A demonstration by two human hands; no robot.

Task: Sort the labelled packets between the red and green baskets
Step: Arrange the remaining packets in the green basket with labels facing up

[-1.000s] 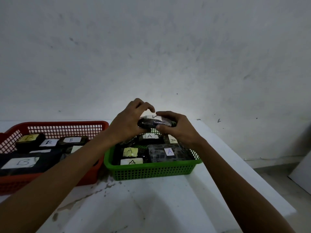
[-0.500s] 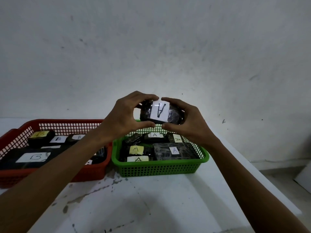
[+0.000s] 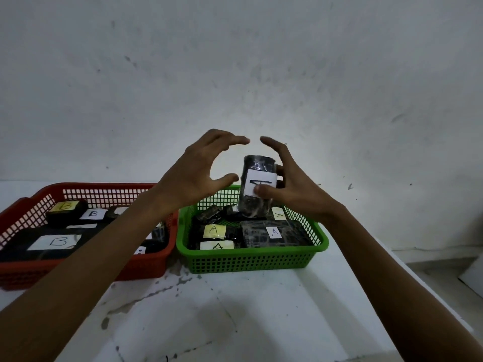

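Pinches the dark wrapped packet [image 3: 257,163] on end in the right hand [image 3: 295,190]: thumb pressed across the lower edge of its white label [image 3: 261,180], fingers curled round the back. Shows the letter A on that label lying on its side. Holds the packet over the back half of the green basket [image 3: 248,259], lower end down among the packets lying there; cannot tell whether it touches them. Spreads the left hand [image 3: 193,173] open just beside the packet's left side, fingers arched above its top, thumb tip close to the wrapping, gripping nothing.

Differs from half a second ago: then clasps the packet crosswise between both hands, higher, above the basket's far rim, label to the camera. Now has turned it on end, let go with the left hand and brought it lower, towards the basket.

Underneath, in the green basket, lie flat several packets marked A [image 3: 274,232], labels up. Just beside it on the left sits the red basket [image 3: 146,265], partly hidden by the left forearm, with packets marked B [image 3: 56,241]. Both rest on a white, stained table [image 3: 235,309] against a pale wall [image 3: 235,74].
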